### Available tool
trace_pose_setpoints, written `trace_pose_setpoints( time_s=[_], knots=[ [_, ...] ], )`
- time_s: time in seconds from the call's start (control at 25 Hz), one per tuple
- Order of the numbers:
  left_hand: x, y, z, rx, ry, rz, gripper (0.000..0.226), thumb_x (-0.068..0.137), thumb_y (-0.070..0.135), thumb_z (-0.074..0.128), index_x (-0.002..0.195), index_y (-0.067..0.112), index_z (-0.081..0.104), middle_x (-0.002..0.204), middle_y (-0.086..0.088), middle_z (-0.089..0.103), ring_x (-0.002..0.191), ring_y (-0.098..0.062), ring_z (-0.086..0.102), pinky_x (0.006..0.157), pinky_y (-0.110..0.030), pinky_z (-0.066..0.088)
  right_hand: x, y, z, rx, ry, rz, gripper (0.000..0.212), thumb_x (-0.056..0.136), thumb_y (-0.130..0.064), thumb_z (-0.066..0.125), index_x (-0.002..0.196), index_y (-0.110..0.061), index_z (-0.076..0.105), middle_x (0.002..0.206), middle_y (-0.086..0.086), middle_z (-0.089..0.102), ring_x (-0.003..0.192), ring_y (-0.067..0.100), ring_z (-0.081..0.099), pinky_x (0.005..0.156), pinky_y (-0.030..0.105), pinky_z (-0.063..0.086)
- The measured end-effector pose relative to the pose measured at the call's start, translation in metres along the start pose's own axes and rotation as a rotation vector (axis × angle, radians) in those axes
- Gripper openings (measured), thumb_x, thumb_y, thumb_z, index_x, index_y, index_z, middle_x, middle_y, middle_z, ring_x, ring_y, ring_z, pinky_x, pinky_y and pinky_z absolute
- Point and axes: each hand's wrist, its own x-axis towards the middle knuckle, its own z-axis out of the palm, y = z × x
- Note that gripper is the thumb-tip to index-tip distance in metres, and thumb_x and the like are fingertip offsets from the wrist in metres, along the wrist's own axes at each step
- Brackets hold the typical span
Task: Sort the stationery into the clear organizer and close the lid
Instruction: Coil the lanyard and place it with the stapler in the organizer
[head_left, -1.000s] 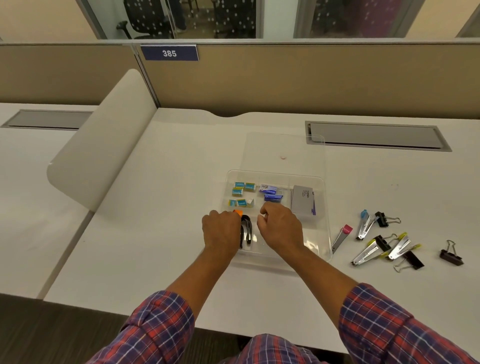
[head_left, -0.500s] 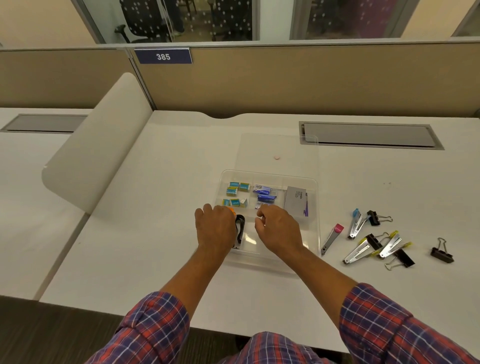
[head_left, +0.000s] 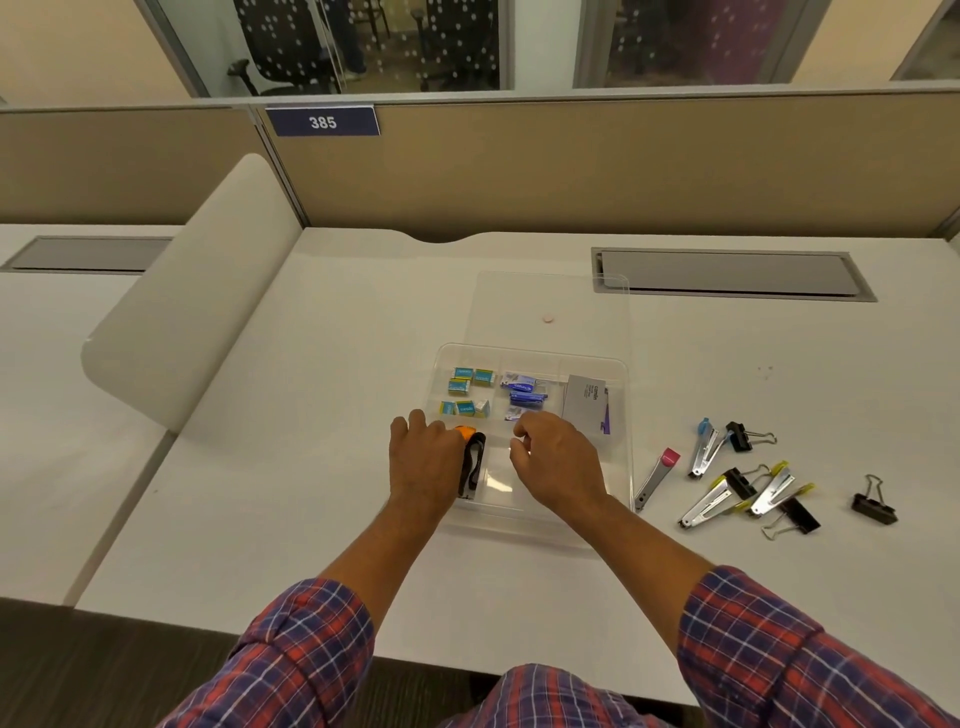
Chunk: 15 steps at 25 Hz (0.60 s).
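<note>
The clear organizer (head_left: 618, 457) sits mid-desk with its lid (head_left: 550, 301) lying open and flat behind it. My left hand (head_left: 426, 462) is over the front-left compartment, its fingers curled beside a black stapler (head_left: 472, 462) with an orange end, which it seems to grip. My right hand (head_left: 558, 462) hovers over the front-middle compartment with curled fingers; I see nothing in them. The back compartments hold teal staple boxes (head_left: 467, 389), blue packets (head_left: 524, 392) and a grey box (head_left: 587, 400).
Loose on the desk to the right lie a pink-tipped stapler (head_left: 660, 475), a blue one (head_left: 704, 452), two yellow ones (head_left: 711, 501) and several black binder clips (head_left: 875, 506). A curved white divider (head_left: 182, 312) stands at left. A grey cable hatch (head_left: 727, 275) is at back right.
Both hands stay over the organizer's front compartments, almost still. Only the view has shifted a little.
</note>
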Motion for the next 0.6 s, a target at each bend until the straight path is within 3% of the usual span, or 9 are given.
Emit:
trace_pose_setpoints(
  time_s=[0.24,0.36,0.44,0.52,0.6],
  knots=[
    [0.0,0.004,-0.002,-0.173,0.146,-0.056,0.028,0.095,0.04,0.059,0.105,0.015,0.065,0.098,-0.004,0.071,0.089,-0.02,0.059,0.077,-0.035,0.046,-0.003,0.013,0.012,-0.178,0.025,-0.157,0.041,0.089,-0.036,0.071,0.126,-0.02,0.063,0.125,0.004,0.066,0.109,0.025,0.062,0.094,0.041,0.05],
    [-0.002,0.009,-0.003,-0.217,0.185,-0.027,0.045,0.1,0.043,0.049,0.131,0.011,0.057,0.127,-0.009,0.065,0.116,-0.025,0.059,0.096,-0.039,0.049,-0.007,0.021,0.016,-0.229,0.004,-0.201,0.054,0.087,-0.041,0.07,0.134,-0.02,0.055,0.135,0.007,0.061,0.119,0.027,0.059,0.098,0.042,0.049],
    [-0.004,0.015,-0.006,-0.205,0.162,0.009,0.059,0.103,0.047,0.041,0.147,0.008,0.045,0.148,-0.012,0.053,0.138,-0.029,0.046,0.112,-0.043,0.041,-0.009,0.027,0.015,-0.278,-0.025,-0.2,0.065,0.089,-0.049,0.065,0.143,-0.019,0.047,0.145,0.009,0.055,0.13,0.029,0.052,0.105,0.044,0.045],
    [-0.004,0.026,-0.01,-0.199,0.138,0.027,0.069,0.104,0.052,0.032,0.156,0.008,0.032,0.16,-0.014,0.04,0.15,-0.031,0.033,0.121,-0.046,0.03,-0.009,0.033,0.012,-0.29,-0.08,-0.191,0.073,0.095,-0.056,0.054,0.154,-0.02,0.031,0.161,0.01,0.035,0.147,0.03,0.034,0.117,0.047,0.026],
    [-0.002,0.041,-0.013,-0.217,0.11,0.042,0.074,0.104,0.057,0.027,0.16,0.009,0.023,0.166,-0.014,0.028,0.156,-0.031,0.022,0.126,-0.048,0.022,-0.01,0.042,0.005,-0.261,-0.146,-0.174,0.077,0.099,-0.063,0.037,0.16,-0.024,0.01,0.169,0.004,0.009,0.155,0.028,0.01,0.12,0.045,0.003]
  ],
)
